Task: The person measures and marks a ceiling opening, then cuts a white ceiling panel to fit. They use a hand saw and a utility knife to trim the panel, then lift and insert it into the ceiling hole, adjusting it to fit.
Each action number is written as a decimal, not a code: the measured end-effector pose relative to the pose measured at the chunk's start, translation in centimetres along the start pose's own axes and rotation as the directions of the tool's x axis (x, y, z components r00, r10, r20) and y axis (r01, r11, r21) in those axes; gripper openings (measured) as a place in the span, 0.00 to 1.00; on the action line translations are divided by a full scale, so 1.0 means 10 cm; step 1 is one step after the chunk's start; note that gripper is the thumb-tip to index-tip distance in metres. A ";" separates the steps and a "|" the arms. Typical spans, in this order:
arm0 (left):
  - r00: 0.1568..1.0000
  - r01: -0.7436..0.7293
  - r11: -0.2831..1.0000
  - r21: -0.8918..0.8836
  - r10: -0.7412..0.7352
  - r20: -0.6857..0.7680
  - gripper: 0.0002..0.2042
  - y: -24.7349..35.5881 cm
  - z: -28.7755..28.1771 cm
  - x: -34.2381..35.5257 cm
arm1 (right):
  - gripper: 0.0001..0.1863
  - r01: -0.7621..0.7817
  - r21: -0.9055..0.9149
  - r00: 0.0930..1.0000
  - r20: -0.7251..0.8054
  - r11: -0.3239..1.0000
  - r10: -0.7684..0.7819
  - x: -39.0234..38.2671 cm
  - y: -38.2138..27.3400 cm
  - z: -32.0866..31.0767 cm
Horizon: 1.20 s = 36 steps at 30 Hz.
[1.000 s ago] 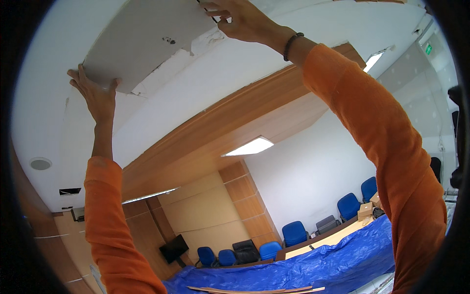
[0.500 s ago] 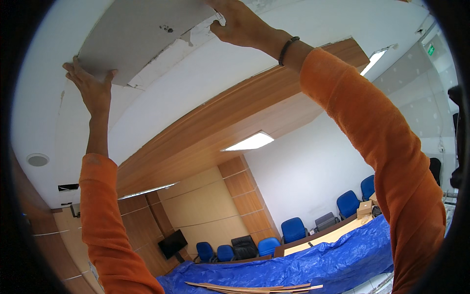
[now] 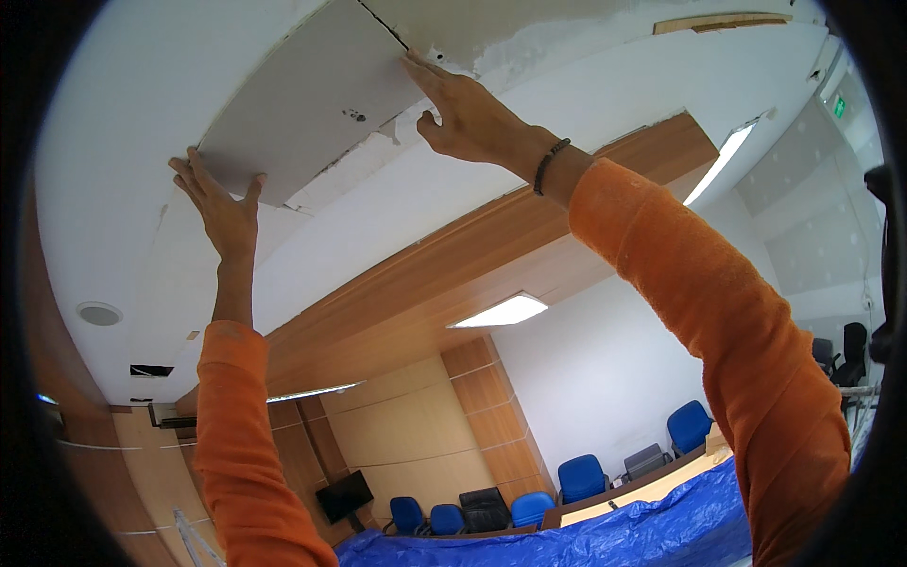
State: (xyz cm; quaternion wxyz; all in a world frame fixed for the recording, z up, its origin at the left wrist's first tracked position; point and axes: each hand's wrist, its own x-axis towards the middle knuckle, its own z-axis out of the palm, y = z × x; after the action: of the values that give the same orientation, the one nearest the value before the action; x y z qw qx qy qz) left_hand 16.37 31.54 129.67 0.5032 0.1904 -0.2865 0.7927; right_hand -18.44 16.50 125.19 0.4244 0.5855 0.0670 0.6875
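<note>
A grey rectangular ceiling panel (image 3: 312,104) sits up against the white ceiling (image 3: 123,142), one edge lined with rough plaster. My left hand (image 3: 222,203) presses flat against the panel's lower left corner, fingers spread. My right hand (image 3: 468,113) pushes on the panel's right edge near its upper corner, fingers extended; a dark bead bracelet is on that wrist. Both arms wear orange sleeves and reach overhead.
A wooden ceiling band (image 3: 453,274) with a lit rectangular light (image 3: 499,310) runs below. A round ceiling fitting (image 3: 99,313) is at left. Far below are blue chairs (image 3: 578,475), a blue tarp (image 3: 652,534) and a wall screen (image 3: 345,496).
The view has tilted, so the panel and both hands now sit lower in the picture. Both hands stay pressed on the panel at the same spots.
</note>
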 end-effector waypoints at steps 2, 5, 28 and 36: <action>0.999 0.033 0.999 -0.007 -0.033 0.015 0.61 0.01 0.00 -0.01 | 0.41 -0.010 0.000 0.999 0.049 1.000 0.010 0.02 0.01 -0.07; 0.996 0.086 0.996 -0.023 -0.086 0.011 0.61 0.05 0.04 -0.02 | 0.42 -0.006 0.003 0.997 0.082 1.000 0.006 0.03 0.03 -0.12; 0.913 0.346 0.856 -0.385 -0.401 -0.071 0.65 0.46 0.23 0.06 | 0.44 -0.002 0.005 1.000 -0.030 1.000 0.002 0.08 -0.16 -0.02; 0.913 0.327 0.875 -0.358 -0.390 -0.119 0.63 0.48 0.22 0.02 | 0.40 -0.034 -0.017 0.999 -0.039 0.999 0.033 0.08 -0.23 -0.04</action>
State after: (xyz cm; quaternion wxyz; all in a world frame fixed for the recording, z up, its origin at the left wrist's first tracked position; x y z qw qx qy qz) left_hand 11.96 28.66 130.14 0.6912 0.0779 -0.3259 0.6402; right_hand -17.63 18.64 124.28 0.4166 0.5692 0.0595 0.7064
